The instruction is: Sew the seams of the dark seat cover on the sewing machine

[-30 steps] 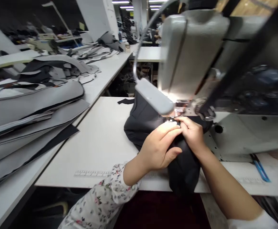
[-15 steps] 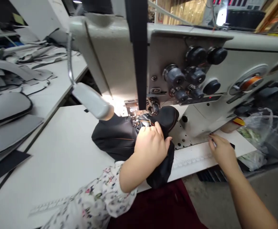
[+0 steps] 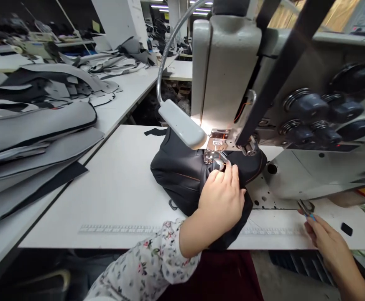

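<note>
A black leather-like piece (image 3: 182, 171) with orange stitching lies bunched under the presser foot (image 3: 208, 157) of the sewing machine (image 3: 229, 79). My left hand (image 3: 221, 194) is on this piece just in front of the foot, its fingers together and gripping a fold; the fingertips are partly hidden. Off to the right, my right hand (image 3: 326, 238) is closed round small thread snips (image 3: 307, 210) with a bit of blue on the handle. Their metal tips point up and left, close to the machine bed.
A lamp (image 3: 182, 124) on a bendy neck lights the needle area. Grey cut pieces (image 3: 41, 142) are stacked on the left table. A printed ruler strip (image 3: 116, 229) runs along the front edge. A small black scrap (image 3: 347, 228) lies at right.
The view has swung left. My right hand has lifted the thread snips off the table by the machine base, and they now show plainly. My left hand stays on the black piece.
</note>
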A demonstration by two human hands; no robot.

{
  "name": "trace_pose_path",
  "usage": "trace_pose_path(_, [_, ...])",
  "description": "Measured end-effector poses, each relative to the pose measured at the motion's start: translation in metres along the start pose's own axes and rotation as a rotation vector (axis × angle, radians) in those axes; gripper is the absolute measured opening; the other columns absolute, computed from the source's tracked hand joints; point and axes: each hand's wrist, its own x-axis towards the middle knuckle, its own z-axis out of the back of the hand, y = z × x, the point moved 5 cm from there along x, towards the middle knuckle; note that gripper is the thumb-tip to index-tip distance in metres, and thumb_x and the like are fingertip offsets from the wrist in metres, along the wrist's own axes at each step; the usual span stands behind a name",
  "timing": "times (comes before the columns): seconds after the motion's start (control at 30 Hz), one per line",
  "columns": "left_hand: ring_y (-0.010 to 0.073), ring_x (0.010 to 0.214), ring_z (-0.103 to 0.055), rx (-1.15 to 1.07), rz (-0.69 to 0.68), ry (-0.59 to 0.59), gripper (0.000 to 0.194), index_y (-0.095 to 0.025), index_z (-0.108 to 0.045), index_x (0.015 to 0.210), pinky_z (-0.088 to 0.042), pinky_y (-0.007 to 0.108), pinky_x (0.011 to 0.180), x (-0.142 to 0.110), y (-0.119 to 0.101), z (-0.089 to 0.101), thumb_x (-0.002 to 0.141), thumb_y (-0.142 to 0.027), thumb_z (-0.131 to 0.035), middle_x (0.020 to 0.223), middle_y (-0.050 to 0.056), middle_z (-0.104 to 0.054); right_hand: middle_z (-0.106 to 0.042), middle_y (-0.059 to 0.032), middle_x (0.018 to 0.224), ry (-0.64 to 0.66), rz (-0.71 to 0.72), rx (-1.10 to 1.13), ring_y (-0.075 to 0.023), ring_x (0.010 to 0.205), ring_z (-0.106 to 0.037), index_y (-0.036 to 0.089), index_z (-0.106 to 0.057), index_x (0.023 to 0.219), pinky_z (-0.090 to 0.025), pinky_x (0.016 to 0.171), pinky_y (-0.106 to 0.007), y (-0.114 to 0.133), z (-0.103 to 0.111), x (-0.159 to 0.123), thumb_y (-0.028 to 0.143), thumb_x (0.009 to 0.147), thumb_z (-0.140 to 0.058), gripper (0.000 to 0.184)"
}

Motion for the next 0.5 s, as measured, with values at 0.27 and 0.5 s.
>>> trace_pose_path(0.27, [0.0313,0.119,-0.064,0.015,-0.019,0.007,0.058,0.005,-0.051,0.146,-0.048,0.043,0.102,-0.003,0.0,-0.002,0.106,-0.036,-0.05,0.15,0.029,-0.054,-0.078,-0.0053,0.11,-0.072,0.718,-0.121,-0.0231,0.092,-0.075,0.023,-0.071,0.127,-0.052,0.071,-0.032,0.267,0.024,0.01,0.056,0.107,-0.041,0.048])
trace_pose_path(0.5, [0.0276,0.095,-0.066,-0.077,-0.073,-0.109,0.029,-0.004,-0.071,0.108,-0.049,0.044,0.098,-0.008,0.001,-0.003,0.102,-0.025,-0.054,0.096,0.014,-0.072,-0.059,-0.0068,0.069,-0.054,0.981,-0.475,-0.0185,0.058,-0.051,0.02,-0.07,0.087,-0.023,0.05,-0.035,0.352,0.009,0.02,0.029,0.107,-0.041,0.036])
